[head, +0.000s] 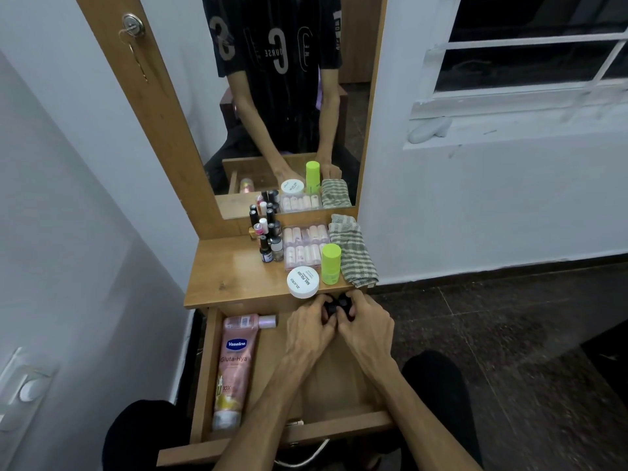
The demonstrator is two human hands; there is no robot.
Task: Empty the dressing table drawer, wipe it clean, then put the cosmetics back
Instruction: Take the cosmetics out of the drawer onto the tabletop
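Note:
The wooden drawer (204,385) is pulled out towards me. A pink Vaseline tube (232,368) lies along its left side, and a small lilac-capped bottle (266,321) rests at its back left. At the drawer's far right end my left hand (311,329) and my right hand (362,326) meet, fingers curled round small black items (336,305), partly hidden. On the dressing table top (224,270) stand several nail polish bottles (268,239), a clear case of small bottles (304,246), a white round jar (303,282), a lime green stick (331,263) and a checked cloth (353,254).
A mirror (272,96) rises behind the table top and reflects me and the cosmetics. A white wall lies to the left, a window (530,52) to the right above dark speckled floor. My knees flank the drawer front and its metal handle (306,457).

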